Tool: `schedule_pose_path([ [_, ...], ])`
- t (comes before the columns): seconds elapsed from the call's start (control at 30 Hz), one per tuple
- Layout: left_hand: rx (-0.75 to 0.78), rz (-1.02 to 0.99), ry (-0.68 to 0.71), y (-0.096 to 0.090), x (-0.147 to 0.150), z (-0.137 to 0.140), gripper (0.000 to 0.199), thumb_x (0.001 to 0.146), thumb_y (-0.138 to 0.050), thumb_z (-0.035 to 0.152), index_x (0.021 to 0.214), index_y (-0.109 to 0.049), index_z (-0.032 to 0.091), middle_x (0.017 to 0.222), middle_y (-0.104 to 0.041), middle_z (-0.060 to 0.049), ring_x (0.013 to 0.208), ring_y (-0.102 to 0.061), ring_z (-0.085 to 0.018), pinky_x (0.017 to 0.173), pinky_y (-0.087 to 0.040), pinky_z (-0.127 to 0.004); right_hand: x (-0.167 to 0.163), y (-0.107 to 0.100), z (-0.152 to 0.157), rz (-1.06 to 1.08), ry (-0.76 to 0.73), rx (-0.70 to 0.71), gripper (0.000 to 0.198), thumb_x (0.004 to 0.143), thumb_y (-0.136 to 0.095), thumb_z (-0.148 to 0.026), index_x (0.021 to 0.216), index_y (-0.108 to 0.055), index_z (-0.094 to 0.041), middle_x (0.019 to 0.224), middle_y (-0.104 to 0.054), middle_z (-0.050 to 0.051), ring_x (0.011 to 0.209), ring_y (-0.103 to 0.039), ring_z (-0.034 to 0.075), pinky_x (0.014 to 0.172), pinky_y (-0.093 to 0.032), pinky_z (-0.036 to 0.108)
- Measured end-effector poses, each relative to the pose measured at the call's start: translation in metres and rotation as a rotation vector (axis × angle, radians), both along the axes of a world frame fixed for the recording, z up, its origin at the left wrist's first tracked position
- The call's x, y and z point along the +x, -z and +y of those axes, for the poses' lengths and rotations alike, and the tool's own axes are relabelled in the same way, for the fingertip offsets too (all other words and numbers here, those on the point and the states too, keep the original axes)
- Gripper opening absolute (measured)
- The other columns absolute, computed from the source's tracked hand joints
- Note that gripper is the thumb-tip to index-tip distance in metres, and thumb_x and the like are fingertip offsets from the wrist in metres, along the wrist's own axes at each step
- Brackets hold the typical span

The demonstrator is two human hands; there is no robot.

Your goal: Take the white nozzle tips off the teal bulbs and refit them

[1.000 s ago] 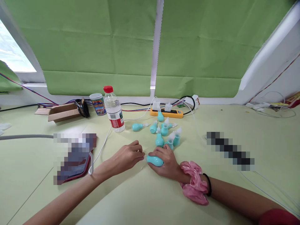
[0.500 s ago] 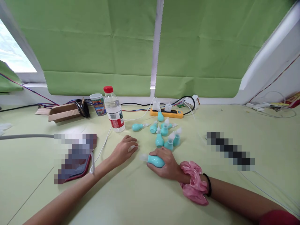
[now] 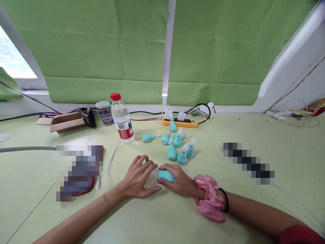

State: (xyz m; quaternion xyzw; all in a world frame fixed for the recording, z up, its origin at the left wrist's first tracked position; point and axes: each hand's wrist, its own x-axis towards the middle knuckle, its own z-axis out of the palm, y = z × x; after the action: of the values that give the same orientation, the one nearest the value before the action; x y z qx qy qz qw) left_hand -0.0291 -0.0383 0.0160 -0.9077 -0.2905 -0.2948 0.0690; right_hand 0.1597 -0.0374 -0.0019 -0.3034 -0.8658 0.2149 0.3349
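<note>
My right hand (image 3: 179,180) wraps round a turquoise squeeze bulb (image 3: 166,175), a nasal aspirator by its look, lying on its side. Its translucent nozzle (image 3: 154,173) points left toward my left hand (image 3: 141,177). That hand is open, palm down, its thumb and fingers spread on either side of the nozzle end; I cannot tell whether they touch it. A small whitish translucent piece (image 3: 144,162) shows at the left fingers, partly hidden. Beyond both hands are several similar turquoise bulbs with clear tips (image 3: 172,153), some upright, some lying down.
A water bottle with a red cap (image 3: 122,120) stands left of the bulbs, near a paper cup (image 3: 105,113) and an open cardboard box (image 3: 68,123). Behind the bulbs lies a yellow power strip (image 3: 179,122) with plugs and cables. Blurred-out items lie at far left and right.
My left hand has moved right and nearer to me, and its thumb has spread out beside the nozzle. My right hand keeps hold of the bulb, which has shifted slightly left.
</note>
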Motion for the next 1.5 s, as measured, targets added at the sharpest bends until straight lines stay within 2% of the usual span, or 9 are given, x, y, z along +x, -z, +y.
schedule_pose_path([
  [0.13,-0.014,-0.059,0.012,0.001,0.010,-0.007,0.026,0.083,-0.035,0.026,0.061,-0.044,0.015,0.056,-0.048,-0.004,0.060,-0.039,-0.016,0.052,-0.034,-0.029,0.000,-0.004,-0.007,0.007,-0.092,0.008,0.020,0.080,-0.048,-0.035,0.086,-0.049,-0.016,0.075,-0.058,0.003,0.065,-0.053,0.013,0.059,-0.039,0.023],
  [0.33,-0.517,-0.278,0.009,-0.006,0.018,-0.018,0.036,0.088,-0.021,0.022,0.053,-0.029,0.017,0.049,-0.029,0.004,0.044,-0.026,-0.008,0.046,-0.026,-0.023,-0.003,-0.010,-0.014,0.079,-0.126,0.069,0.020,0.082,-0.046,-0.037,0.080,-0.048,-0.018,0.067,-0.055,0.000,0.058,-0.050,0.010,0.055,-0.038,0.020],
  [0.6,-0.994,-0.368,-0.141,-0.022,0.014,-0.012,0.049,0.087,-0.011,0.038,0.053,-0.038,0.016,0.045,-0.035,0.003,0.042,-0.031,-0.009,0.041,-0.028,-0.021,0.002,-0.010,-0.017,0.038,-0.264,0.413,0.015,0.082,-0.043,-0.032,0.084,-0.046,-0.018,0.063,-0.057,0.000,0.054,-0.052,0.010,0.050,-0.037,0.021],
  [0.67,-0.791,-0.365,-0.232,-0.020,0.007,-0.003,0.048,0.088,-0.011,0.037,0.055,-0.040,0.016,0.047,-0.037,0.002,0.044,-0.034,-0.010,0.043,-0.031,-0.022,0.004,-0.009,-0.017,0.041,-0.265,0.460,0.017,0.080,-0.044,-0.032,0.087,-0.045,-0.017,0.063,-0.058,0.001,0.054,-0.053,0.011,0.050,-0.037,0.022],
  [0.77,-0.268,-0.112,-0.293,-0.010,-0.002,0.012,0.037,0.086,-0.027,0.036,0.062,-0.047,0.015,0.065,-0.050,-0.005,0.069,-0.045,-0.018,0.061,-0.039,-0.031,0.004,-0.008,-0.015,0.068,-0.168,0.414,0.019,0.079,-0.043,-0.034,0.088,-0.044,-0.018,0.063,-0.057,0.000,0.055,-0.053,0.010,0.051,-0.037,0.022],
  [0.83,-0.128,0.053,-0.314,0.000,-0.005,0.019,0.028,0.085,-0.033,0.033,0.072,-0.050,0.015,0.082,-0.053,-0.008,0.085,-0.044,-0.023,0.069,-0.040,-0.037,0.003,-0.007,-0.013,0.061,-0.128,0.391,0.018,0.078,-0.043,-0.034,0.086,-0.044,-0.018,0.062,-0.056,-0.001,0.055,-0.053,0.010,0.052,-0.037,0.023],
  [1.13,-0.350,0.052,-0.178,0.014,-0.007,0.021,0.026,0.087,-0.031,0.024,0.111,-0.039,0.018,0.110,-0.043,-0.010,0.105,-0.037,-0.021,0.087,-0.038,-0.039,0.007,-0.013,-0.007,0.179,-0.026,0.342,0.018,0.076,-0.051,-0.027,0.092,-0.047,-0.019,0.079,-0.052,0.004,0.072,-0.050,0.015,0.064,-0.042,0.030],
  [1.37,-0.205,0.054,-0.255,0.005,0.002,0.037,0.036,0.086,-0.032,0.026,0.122,-0.032,0.020,0.131,-0.029,-0.010,0.118,-0.025,-0.026,0.094,-0.029,-0.045,0.036,-0.070,0.008,0.393,0.221,0.541,0.022,0.068,-0.061,-0.019,0.090,-0.057,-0.021,0.077,-0.044,0.003,0.068,-0.046,0.015,0.055,-0.042,0.028],
  [1.5,-0.138,0.147,-0.470,-0.012,0.011,0.071,0.038,0.084,-0.035,0.023,0.121,-0.035,0.017,0.131,-0.029,-0.012,0.114,-0.030,-0.028,0.091,-0.031,-0.045,0.076,-0.101,0.032,0.406,0.565,0.595,0.014,0.069,-0.061,-0.027,0.080,-0.062,-0.018,0.069,-0.047,0.002,0.062,-0.048,0.015,0.054,-0.041,0.027],
])
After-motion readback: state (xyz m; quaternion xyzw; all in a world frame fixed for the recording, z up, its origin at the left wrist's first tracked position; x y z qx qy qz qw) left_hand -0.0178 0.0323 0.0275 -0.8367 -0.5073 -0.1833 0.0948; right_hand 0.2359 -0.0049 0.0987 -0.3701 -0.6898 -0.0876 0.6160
